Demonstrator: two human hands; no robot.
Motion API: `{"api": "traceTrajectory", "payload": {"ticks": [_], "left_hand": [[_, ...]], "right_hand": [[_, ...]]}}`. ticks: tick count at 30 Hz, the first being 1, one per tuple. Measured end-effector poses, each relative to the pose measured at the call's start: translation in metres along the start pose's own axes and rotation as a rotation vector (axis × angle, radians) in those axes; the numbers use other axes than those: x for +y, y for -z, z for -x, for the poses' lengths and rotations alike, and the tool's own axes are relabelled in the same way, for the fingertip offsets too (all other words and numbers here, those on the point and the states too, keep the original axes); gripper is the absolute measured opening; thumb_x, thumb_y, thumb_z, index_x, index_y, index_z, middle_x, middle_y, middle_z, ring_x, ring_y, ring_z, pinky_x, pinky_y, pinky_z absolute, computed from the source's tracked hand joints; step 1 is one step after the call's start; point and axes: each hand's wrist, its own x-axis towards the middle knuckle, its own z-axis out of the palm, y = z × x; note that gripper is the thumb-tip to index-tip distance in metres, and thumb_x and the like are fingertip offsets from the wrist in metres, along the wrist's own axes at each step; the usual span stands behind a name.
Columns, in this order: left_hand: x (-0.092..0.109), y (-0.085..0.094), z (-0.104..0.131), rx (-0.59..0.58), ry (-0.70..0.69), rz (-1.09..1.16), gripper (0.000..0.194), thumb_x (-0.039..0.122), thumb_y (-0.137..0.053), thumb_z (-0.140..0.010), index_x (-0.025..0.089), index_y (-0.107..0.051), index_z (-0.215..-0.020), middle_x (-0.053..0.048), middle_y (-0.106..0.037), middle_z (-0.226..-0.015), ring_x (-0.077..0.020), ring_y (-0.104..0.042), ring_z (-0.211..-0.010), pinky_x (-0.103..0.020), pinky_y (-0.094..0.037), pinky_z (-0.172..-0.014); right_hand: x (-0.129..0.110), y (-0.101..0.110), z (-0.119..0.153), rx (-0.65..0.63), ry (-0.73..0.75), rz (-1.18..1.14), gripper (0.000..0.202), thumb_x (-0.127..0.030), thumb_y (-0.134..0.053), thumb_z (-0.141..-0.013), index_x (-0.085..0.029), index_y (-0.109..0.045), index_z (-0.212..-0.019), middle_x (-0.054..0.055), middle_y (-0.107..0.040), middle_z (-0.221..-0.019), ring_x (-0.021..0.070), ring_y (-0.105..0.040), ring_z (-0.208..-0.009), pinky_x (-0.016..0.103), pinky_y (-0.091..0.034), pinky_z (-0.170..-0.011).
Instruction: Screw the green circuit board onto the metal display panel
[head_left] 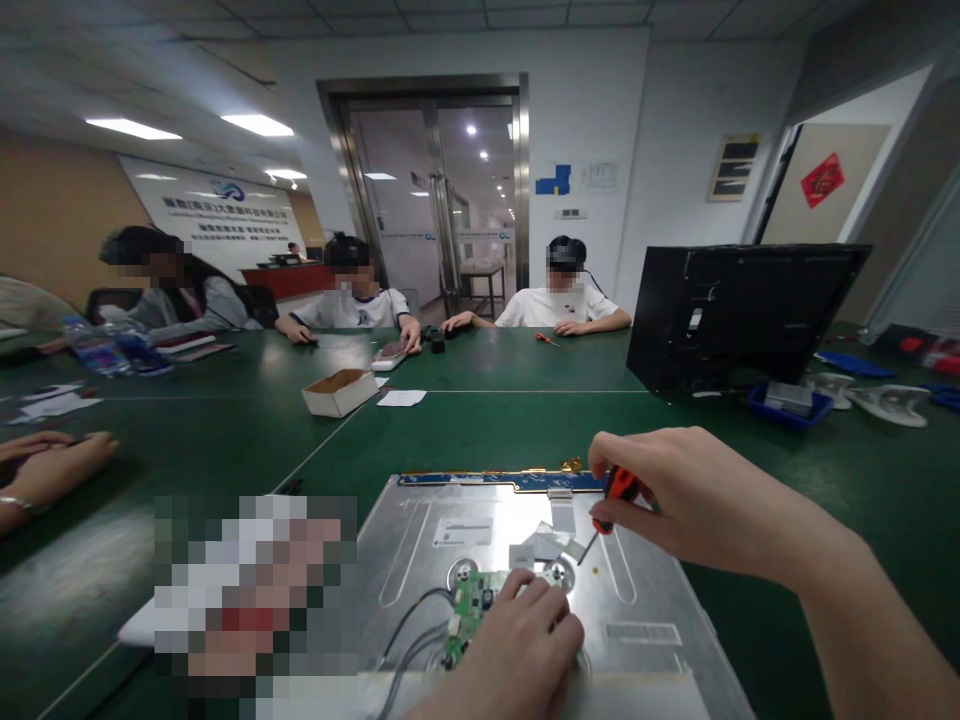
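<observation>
A silver metal panel (pixel 652 600) lies in front of me, with a blue circuit strip (pixel 480 481) along its far edge. My right hand (pixel 667 490) grips an orange and black screwdriver (pixel 619 490), its tip pointing down and left near a round metal mount (pixel 559 573). On the green circuit board (pixel 471 600) rests my left hand (pixel 525 630), its fingers bent together over the board; whether they grip it is hidden. Dark cables (pixel 412 625) run from the board's left side. Clear tape and a flat ribbon lie just beyond the board.
A black monitor (pixel 750 310) stands at the right, beside a blue tray (pixel 791 405). An open cardboard box (pixel 339 392) and white paper (pixel 402 398) lie ahead. Several people sit around the green table (pixel 480 430); another person's hands (pixel 60 465) are at the left.
</observation>
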Motion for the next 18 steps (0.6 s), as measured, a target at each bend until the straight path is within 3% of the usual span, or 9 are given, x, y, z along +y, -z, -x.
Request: {"api": "traceTrajectory", "payload": {"ticks": [10, 18], "left_hand": [[0.002, -0.004, 0.005, 0.204, -0.007, 0.106, 0.008, 0.017, -0.059, -0.079, 0.02, -0.054, -0.084, -0.005, -0.061, -0.093, -0.0227, -0.054, -0.088, -0.042, -0.035, -0.092], [0.01, 0.011, 0.009, 0.21, 0.026, 0.183, 0.005, 0.014, -0.054, -0.081, 0.019, -0.051, -0.081, -0.004, -0.061, -0.094, -0.0228, -0.053, -0.088, -0.043, -0.035, -0.092]], "right_hand": [[0.005, -0.004, 0.047, -0.039, 0.066, 0.009, 0.01, -0.022, -0.061, -0.09, -0.025, -0.052, -0.09, -0.004, -0.064, -0.081, 0.0144, -0.057, -0.065, 0.027, -0.03, -0.056], [0.006, -0.008, 0.042, -0.091, 0.096, -0.026, 0.012, -0.025, -0.062, -0.09, -0.026, -0.05, -0.087, -0.005, -0.063, -0.08, 0.0156, -0.055, -0.065, 0.028, -0.027, -0.055]]}}
